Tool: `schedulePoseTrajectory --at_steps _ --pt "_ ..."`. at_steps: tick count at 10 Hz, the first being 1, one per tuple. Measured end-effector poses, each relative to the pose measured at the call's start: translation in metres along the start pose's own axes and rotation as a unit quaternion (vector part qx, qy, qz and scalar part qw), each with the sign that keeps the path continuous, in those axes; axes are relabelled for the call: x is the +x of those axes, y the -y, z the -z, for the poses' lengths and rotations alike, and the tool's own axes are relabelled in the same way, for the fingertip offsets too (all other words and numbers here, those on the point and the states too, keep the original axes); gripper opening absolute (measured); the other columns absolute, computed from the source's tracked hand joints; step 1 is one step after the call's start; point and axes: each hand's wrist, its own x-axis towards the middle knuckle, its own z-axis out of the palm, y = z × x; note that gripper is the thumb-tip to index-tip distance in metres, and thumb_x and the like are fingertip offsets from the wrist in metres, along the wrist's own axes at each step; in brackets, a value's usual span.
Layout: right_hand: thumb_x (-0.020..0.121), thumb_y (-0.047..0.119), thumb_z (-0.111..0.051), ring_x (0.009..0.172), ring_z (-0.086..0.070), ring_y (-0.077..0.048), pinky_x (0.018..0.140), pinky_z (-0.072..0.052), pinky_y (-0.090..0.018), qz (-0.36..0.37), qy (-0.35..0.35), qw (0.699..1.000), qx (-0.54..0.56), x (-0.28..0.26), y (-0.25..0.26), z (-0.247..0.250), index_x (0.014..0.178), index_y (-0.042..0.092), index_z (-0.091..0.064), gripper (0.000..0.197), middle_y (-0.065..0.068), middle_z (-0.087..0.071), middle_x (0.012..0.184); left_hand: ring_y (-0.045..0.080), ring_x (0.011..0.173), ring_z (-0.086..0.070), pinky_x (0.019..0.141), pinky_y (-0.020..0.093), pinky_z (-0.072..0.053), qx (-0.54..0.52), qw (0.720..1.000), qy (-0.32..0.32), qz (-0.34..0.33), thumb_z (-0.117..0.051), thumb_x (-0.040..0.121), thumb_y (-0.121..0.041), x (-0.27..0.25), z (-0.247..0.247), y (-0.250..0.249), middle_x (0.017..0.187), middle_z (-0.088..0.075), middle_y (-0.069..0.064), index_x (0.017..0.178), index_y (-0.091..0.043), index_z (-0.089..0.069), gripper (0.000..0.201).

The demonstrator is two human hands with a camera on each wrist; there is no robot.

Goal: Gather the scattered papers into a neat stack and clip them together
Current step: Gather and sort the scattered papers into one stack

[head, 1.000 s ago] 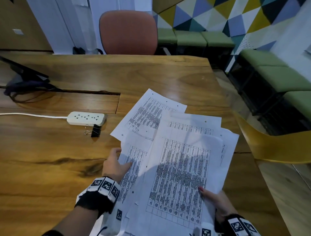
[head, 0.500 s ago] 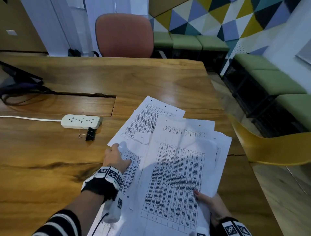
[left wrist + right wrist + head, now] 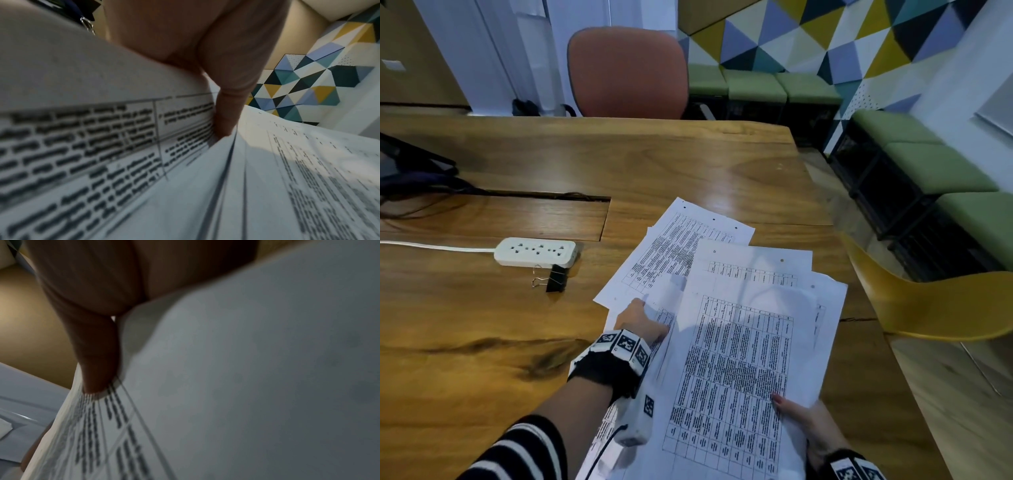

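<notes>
Several printed white papers [image 3: 736, 342] lie fanned and overlapping at the near right of the wooden table [image 3: 619, 164]. My left hand [image 3: 642, 323] lies on their left side, thumb on top and fingers slid under a lifted sheet [image 3: 225, 113]. My right hand [image 3: 803, 419] pinches the lower right edge of the top sheets, thumb on the print [image 3: 96, 366]. A black binder clip [image 3: 556, 278] with silver handles lies on the table left of the papers, beside a power strip.
A white power strip [image 3: 536, 251] with its cord runs in from the left. Dark cables [image 3: 417, 185] lie at the far left by a cable slot. An orange chair [image 3: 628, 73] stands behind the table; a yellow chair [image 3: 935, 308] is at the right edge.
My left hand has slid forward along the papers' left side and pushed its fingers under a sheet. The right hand keeps its pinch on the lower right edge.
</notes>
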Motion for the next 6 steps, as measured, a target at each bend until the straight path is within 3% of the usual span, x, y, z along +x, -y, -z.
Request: schedulePoseTrajectory --at_steps 1,2,3,4,5,6 --pt "0.013 0.021 -0.094 0.059 -0.070 -0.009 0.047 -0.053 -0.015 -0.020 -0.015 1.000 -0.019 0.005 -0.003 0.003 0.120 -0.003 -0.048 0.119 -0.015 -0.070 0.087 0.029 0.094 -0.059 0.067 0.028 -0.042 -0.001 1.000 0.012 -0.024 -0.072 0.068 -0.018 0.001 -0.001 -0.001 0.092 -0.060 0.009 0.094 -0.005 -0.057 0.033" --pt "0.038 0.003 -0.086 0.056 -0.069 -0.005 0.046 -0.052 -0.014 -0.032 -0.009 0.999 0.015 0.010 -0.008 0.006 0.112 0.000 -0.061 0.078 -0.013 -0.070 0.087 0.025 0.081 -0.057 0.063 0.026 -0.043 0.005 0.999 0.010 -0.042 -0.068 0.072 -0.014 -0.002 -0.001 -0.004 0.082 -0.061 0.007 0.085 -0.005 -0.061 0.017" --pt "0.046 0.000 -0.083 0.057 -0.069 -0.015 0.051 -0.055 -0.022 -0.052 -0.005 0.999 0.007 0.011 -0.005 0.007 0.112 0.003 -0.055 0.072 -0.012 -0.072 0.069 0.031 0.096 -0.061 0.074 0.029 -0.045 -0.002 0.998 -0.007 -0.059 -0.070 0.074 -0.017 -0.005 0.002 -0.007 0.100 -0.066 0.014 0.100 -0.002 -0.063 0.030" --pt "0.033 0.016 -0.092 0.061 -0.069 -0.015 0.054 -0.056 -0.021 -0.066 -0.017 0.997 -0.042 0.013 -0.004 0.011 0.120 -0.014 -0.047 0.103 -0.022 -0.062 0.103 0.030 0.099 -0.060 0.079 0.030 -0.047 0.046 0.997 -0.042 -0.049 -0.070 0.077 -0.022 0.007 0.023 -0.009 0.105 -0.065 0.013 0.106 -0.003 -0.060 0.036" --pt "0.059 0.015 -0.081 0.069 -0.066 -0.025 0.052 -0.054 -0.027 -0.077 -0.036 0.984 -0.159 0.004 0.000 0.005 0.114 -0.013 -0.052 0.069 -0.017 -0.065 0.091 0.027 0.097 -0.055 0.084 0.033 -0.046 0.085 0.994 -0.056 -0.039 -0.064 0.078 -0.027 0.022 0.051 -0.010 0.106 -0.062 0.012 0.105 -0.009 -0.062 0.032" --pt "0.059 0.019 -0.080 0.073 -0.066 -0.027 0.054 -0.054 -0.028 -0.043 0.006 0.994 -0.098 -0.002 0.001 0.030 0.107 -0.009 -0.057 0.060 -0.016 -0.066 0.087 0.029 0.126 -0.038 0.107 0.041 -0.028 0.161 0.985 -0.066 -0.015 -0.060 0.078 -0.034 0.030 0.059 -0.011 0.129 -0.051 0.010 0.114 -0.020 -0.058 0.039"
